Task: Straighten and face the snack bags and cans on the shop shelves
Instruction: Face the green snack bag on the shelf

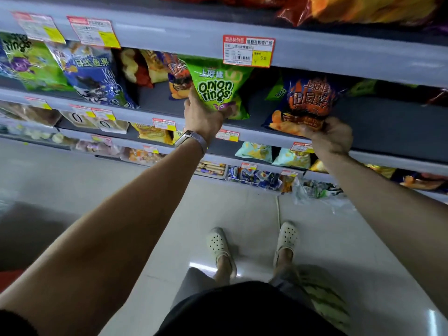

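Fingers (191,99) round bags: left hand (202,120), green bag (215,86); right hand (335,135), orange bag (308,100)

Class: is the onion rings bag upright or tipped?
Upright: the bag stands label right way up, left hand gripping its bottom.

Both our bare arms stretched from the lower corners toward mid-frame. Our left hand (203,116) was at centre, fingers curled round the green bag (215,86) low down, while our right hand (332,135), centre right, pinched the orange bag (308,100) at its bottom edge.
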{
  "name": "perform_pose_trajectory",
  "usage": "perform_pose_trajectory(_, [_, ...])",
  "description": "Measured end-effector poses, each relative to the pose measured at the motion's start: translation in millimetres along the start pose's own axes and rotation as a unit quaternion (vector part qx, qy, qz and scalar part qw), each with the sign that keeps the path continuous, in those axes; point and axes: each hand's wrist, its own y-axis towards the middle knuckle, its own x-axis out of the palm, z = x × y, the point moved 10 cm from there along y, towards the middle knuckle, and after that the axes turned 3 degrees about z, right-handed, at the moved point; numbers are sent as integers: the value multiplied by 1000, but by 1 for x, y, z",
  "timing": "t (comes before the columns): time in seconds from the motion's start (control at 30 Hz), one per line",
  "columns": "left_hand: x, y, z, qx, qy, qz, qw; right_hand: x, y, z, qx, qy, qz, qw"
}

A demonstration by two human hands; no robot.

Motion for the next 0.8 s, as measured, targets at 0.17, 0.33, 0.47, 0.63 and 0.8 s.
perform_pose_trajectory(0.17, [-6,3,1,32,-30,21,999,-2,1,10,28,40,11,999])
perform_pose_trajectory(0.33, [-28,-8,7,87,-54,52,993,3,-10,9,2,71,21,997])
perform_pose_trajectory(0.47, [-57,-22,-19,63,-60,65,994,20,-23,-6,-27,85,10,996])
perform_pose_trajectory(0.63, [-100,-35,-69,17,-65,99,993,58,-40,-38,-58,90,-18,994])
perform_pose_trajectory(0.8, [-123,-38,-101,2,-60,111,992,99,-56,-71,-72,103,-41,991])
